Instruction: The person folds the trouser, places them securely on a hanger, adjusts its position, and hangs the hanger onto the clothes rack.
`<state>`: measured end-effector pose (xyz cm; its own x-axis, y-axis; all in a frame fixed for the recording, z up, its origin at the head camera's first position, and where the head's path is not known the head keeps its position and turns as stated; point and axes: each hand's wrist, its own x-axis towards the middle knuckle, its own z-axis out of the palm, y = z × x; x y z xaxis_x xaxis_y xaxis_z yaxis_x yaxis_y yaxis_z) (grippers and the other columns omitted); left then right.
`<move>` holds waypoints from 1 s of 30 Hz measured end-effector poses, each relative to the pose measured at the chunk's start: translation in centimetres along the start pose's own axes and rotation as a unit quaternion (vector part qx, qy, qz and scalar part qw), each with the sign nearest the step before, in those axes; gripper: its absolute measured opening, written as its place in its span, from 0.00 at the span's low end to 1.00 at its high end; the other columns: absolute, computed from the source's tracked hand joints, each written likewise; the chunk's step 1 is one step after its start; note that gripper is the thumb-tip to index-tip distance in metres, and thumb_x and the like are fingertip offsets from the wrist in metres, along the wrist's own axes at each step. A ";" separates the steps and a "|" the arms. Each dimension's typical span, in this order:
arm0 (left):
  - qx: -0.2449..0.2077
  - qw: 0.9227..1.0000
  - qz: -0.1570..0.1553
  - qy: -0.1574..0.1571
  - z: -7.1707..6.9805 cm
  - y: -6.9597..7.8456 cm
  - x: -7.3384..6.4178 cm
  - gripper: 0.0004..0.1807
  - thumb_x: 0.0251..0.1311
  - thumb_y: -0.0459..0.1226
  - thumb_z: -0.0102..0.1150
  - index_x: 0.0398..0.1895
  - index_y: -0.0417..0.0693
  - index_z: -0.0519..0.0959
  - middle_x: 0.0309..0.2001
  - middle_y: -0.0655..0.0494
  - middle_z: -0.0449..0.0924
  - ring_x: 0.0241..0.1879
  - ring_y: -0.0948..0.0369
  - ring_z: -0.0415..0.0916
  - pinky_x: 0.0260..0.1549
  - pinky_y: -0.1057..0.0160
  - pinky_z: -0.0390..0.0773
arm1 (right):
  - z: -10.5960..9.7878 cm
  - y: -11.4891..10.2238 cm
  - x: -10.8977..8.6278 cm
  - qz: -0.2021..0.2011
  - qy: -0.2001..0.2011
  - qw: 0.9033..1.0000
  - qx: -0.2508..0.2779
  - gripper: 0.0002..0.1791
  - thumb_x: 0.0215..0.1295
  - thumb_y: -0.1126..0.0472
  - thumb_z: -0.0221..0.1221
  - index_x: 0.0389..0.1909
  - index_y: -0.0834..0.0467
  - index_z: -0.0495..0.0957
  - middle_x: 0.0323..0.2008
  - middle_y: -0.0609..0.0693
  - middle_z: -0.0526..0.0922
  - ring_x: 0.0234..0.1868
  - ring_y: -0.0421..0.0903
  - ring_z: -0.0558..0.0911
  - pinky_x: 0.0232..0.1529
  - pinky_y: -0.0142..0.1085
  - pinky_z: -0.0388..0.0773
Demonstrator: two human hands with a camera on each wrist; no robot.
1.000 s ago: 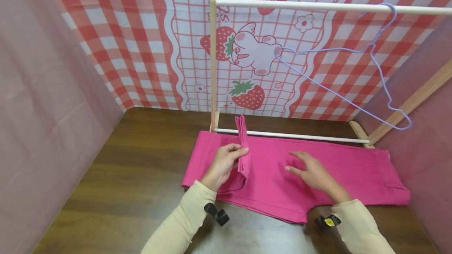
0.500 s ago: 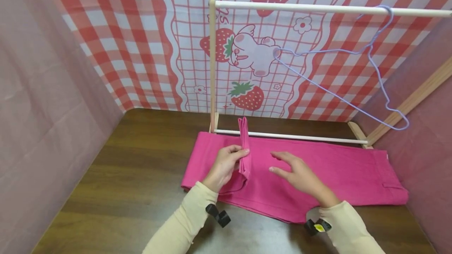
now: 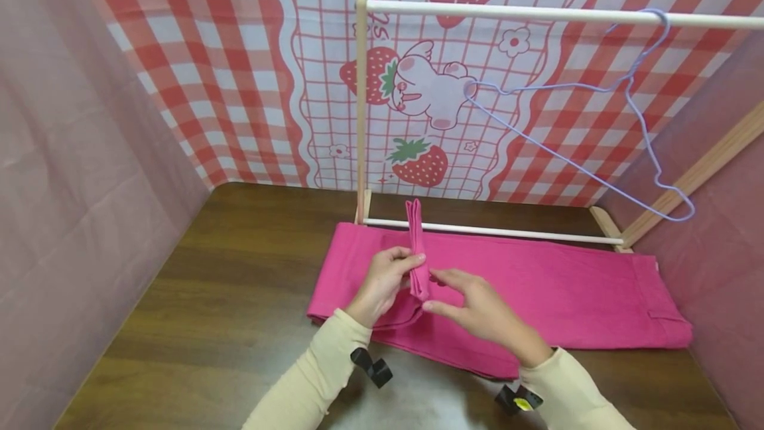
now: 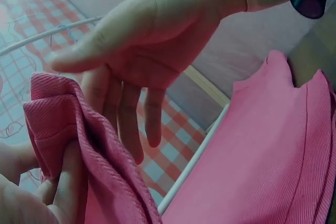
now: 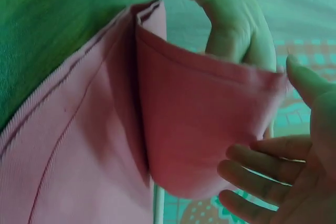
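Pink trousers (image 3: 555, 290) lie flat and folded lengthwise on the table, waist end to the right. My left hand (image 3: 377, 284) pinches the leg end (image 3: 418, 244), which stands up from the left part of the trousers. Thumb and fingers grip the layered hem in the left wrist view, with the stitched edge (image 4: 52, 108) showing. My right hand (image 3: 480, 307) is just right of the raised leg end, fingers and thumb spread. In the right wrist view its fingers (image 5: 262, 177) are extended at the broad face of the raised fabric (image 5: 199, 114).
A wooden rack with a white top rail (image 3: 507, 12) stands behind the trousers, its lower bar (image 3: 513, 231) along their far edge. A lilac wire hanger (image 3: 638, 95) hangs from the rail at right. Wooden tabletop (image 3: 197, 310) extends left; fabric walls surround it.
My right hand has moved left across the trousers to the raised leg end. My left hand keeps its pinch, shifting only slightly to the right.
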<state>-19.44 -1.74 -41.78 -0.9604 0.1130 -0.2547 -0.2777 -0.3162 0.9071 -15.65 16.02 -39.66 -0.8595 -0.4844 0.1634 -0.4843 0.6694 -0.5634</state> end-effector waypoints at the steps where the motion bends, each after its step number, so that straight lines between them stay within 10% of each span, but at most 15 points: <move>1: -0.003 1.000 0.003 -0.001 0.0 0.0 0.0 0.16 0.63 0.31 0.60 0.50 0.29 0.74 0.32 0.53 0.79 0.29 0.66 0.81 0.37 0.66 0.85 | 0.1 -0.3 0.0 -0.004 0.005 1.000 -0.006 0.38 0.59 0.42 0.64 0.63 0.64 0.72 0.59 0.61 0.79 0.57 0.59 0.80 0.57 0.56 0.76; 10: -0.017 1.000 0.004 -0.018 0.3 -0.2 0.1 0.19 0.64 0.32 0.59 0.54 0.29 0.69 0.36 0.49 0.80 0.31 0.66 0.82 0.38 0.64 0.85 | 1.7 -1.8 0.6 -0.008 0.093 0.993 -0.075 0.33 0.54 0.53 0.71 0.59 0.64 0.76 0.43 0.55 0.87 0.40 0.48 0.85 0.42 0.42 0.83; 17: -0.019 0.999 -0.007 -0.025 0.2 -0.3 0.3 0.21 0.65 0.33 0.58 0.56 0.29 0.68 0.35 0.53 0.78 0.33 0.66 0.80 0.42 0.64 0.84 | 2.6 -2.1 1.0 -0.023 0.176 0.980 -0.089 0.18 0.52 0.66 0.66 0.46 0.64 0.84 0.16 0.44 0.73 0.19 0.34 0.64 0.21 0.26 0.64; 30: -0.001 0.999 -0.007 -0.051 -0.3 0.1 -0.2 0.22 0.66 0.35 0.57 0.58 0.31 0.68 0.38 0.51 0.81 0.33 0.66 0.80 0.44 0.64 0.83 | 2.7 -1.9 1.2 -0.028 0.207 0.978 -0.013 0.08 0.57 0.69 0.63 0.21 0.58 0.78 0.14 0.40 0.62 0.16 0.30 0.59 0.16 0.24 0.58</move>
<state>-19.32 -2.11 -41.73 -0.9490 0.2137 -0.2318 -0.2915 -0.3150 0.9032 -15.29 12.66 -40.63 -0.8217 -0.2538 0.5103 -0.5313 0.6651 -0.5247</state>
